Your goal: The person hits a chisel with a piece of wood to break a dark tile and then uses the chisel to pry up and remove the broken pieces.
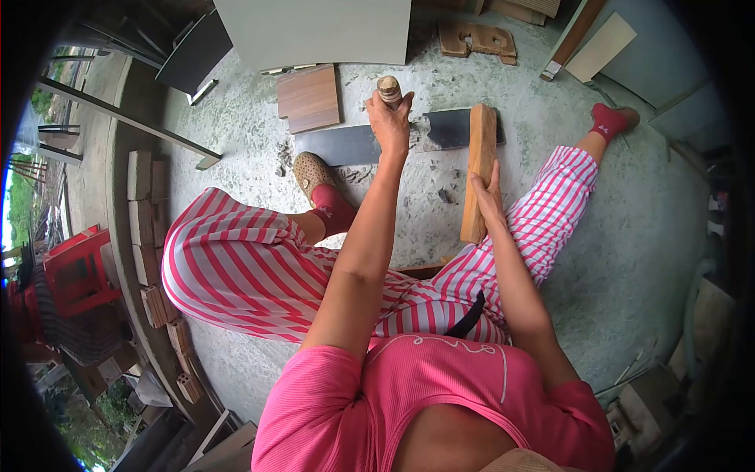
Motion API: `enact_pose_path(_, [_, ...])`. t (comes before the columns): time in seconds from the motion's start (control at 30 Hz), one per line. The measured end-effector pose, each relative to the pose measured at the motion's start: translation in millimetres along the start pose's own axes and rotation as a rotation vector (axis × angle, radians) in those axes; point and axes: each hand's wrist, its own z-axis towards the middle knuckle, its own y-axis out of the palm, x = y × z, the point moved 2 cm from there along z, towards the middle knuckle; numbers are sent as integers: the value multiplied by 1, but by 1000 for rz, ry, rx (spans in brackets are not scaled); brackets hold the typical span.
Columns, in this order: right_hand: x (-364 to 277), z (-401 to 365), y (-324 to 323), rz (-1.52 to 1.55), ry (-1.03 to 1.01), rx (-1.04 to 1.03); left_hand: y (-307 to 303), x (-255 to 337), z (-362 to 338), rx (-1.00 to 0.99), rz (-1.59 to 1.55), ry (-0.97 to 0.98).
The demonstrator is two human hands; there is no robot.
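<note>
My left hand (388, 126) is closed around an upright wooden tool handle (388, 85). Its rounded top faces me, and whatever lies below the fist is hidden. A long dark board (346, 146) lies on the floor beneath that arm, with a rough, pale broken-looking patch near its middle. My right hand (489, 197) grips a thick squared wooden block (477, 177) by its side. The block's far end overlaps the right part of the dark board, and its near end is by my thigh. Small dark chips are scattered on the floor around the board.
A brown wood-grain panel (308, 98) lies beyond my left foot (318, 177). A large pale panel (314, 31) stands at the back, beside a cut-out wooden piece (477, 41). Stacked bricks (141, 204) and a red plastic chair (79, 271) are at the left. My right leg stretches forward.
</note>
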Motion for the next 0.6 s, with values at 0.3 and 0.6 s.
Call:
enact_pose_path(0.3, [-75, -49, -27, 112, -236, 146, 32, 15, -27, -179, 118, 206])
enact_pose_path(0.6, [-174, -105, -73, 166, -763, 443, 56, 14, -35, -274, 55, 199])
